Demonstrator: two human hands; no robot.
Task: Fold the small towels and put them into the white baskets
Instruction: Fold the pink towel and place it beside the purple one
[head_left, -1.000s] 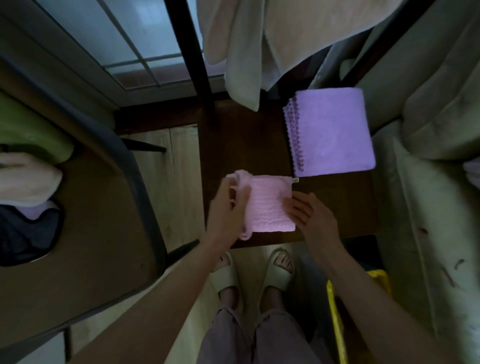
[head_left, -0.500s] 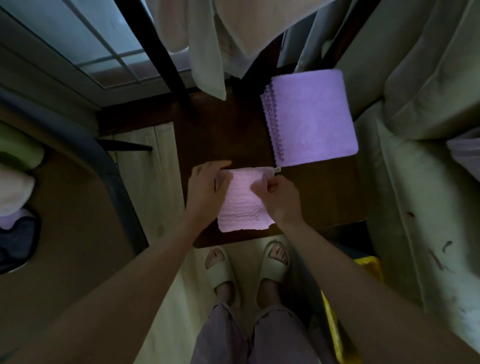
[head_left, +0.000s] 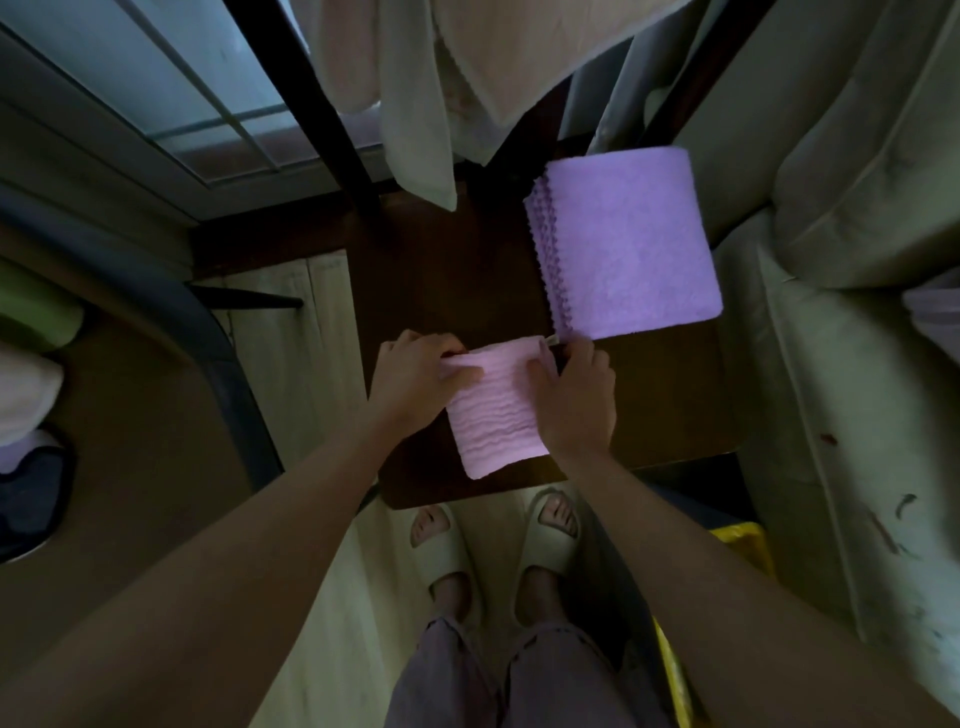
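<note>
No text, label, brand, number or sign can be read anywhere in the head view. A small pale tag (head_left: 549, 340) sticks out at the far corner of the pink towel (head_left: 496, 410), but it is too small and dim to show any print.
</note>
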